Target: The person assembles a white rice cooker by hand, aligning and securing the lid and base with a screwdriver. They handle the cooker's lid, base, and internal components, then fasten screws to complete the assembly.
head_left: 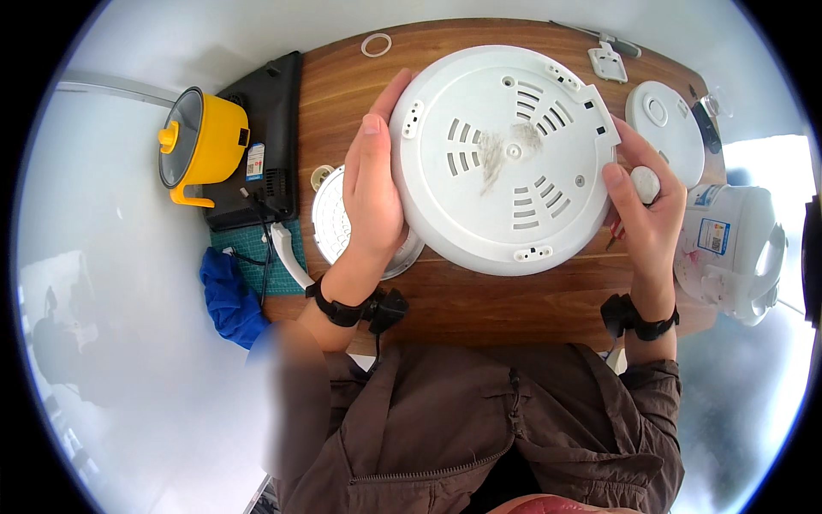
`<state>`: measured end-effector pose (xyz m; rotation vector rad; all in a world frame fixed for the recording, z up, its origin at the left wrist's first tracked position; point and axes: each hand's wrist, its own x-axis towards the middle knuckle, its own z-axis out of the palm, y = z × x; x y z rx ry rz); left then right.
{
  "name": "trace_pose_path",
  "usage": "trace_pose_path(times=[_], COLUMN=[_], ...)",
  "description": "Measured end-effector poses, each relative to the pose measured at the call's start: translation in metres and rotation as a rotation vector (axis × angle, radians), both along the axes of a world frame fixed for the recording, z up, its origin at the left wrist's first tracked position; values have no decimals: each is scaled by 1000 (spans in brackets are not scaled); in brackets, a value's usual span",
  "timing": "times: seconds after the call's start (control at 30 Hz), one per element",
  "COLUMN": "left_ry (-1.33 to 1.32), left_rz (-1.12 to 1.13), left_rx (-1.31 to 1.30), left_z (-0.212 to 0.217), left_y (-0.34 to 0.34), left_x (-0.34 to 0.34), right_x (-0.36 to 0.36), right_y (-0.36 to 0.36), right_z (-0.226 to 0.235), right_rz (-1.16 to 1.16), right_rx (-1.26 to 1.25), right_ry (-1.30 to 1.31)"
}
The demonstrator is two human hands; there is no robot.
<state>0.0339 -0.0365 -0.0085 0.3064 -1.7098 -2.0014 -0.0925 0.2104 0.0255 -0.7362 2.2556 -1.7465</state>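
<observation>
Both my hands hold up a round white plastic appliance base (479,218), its underside facing me. Slotted vents fan around its centre, where grey-brown dirt is smeared. My left hand (374,188) presses its left rim with the palm, fingers partly behind it. My right hand (648,193) grips the opposite rim by a raised square tab, thumb in front. A whitish rounded knob (645,184) shows between the right thumb and fingers, and a small red pointed piece (616,230) sticks out below; whether they are one tool, held or lying, I cannot tell.
Left stands a yellow pot (214,141) on a black appliance (278,128), near a green mat (287,244) and blue cloth (229,295). A round metal-rimmed part (330,214) lies behind my left wrist. Right are a white disc (664,128) and white appliance body (728,253); a ring (376,44) lies far back.
</observation>
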Motion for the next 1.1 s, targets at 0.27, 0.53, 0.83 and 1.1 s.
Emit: trace_pose_path(times=[0.27,0.53,0.83,1.1], left_ry=[1,29,-44,-149], left_rz=[10,-59,-38,-298], left_rx=[68,-159,-292,-363], left_z=[-2,-18,-29,-51], left_y=[1,-16,-6,-19], left_x=[-8,-6,17,44], right_x=[-6,-11,-6,7], right_y=[-6,-4,17,24], right_z=[-5,-25,-73,-66], right_rz=[-16,4,41,193], right_rx=[4,-41,-169,-112], right_ry=[-26,60,-62,-172])
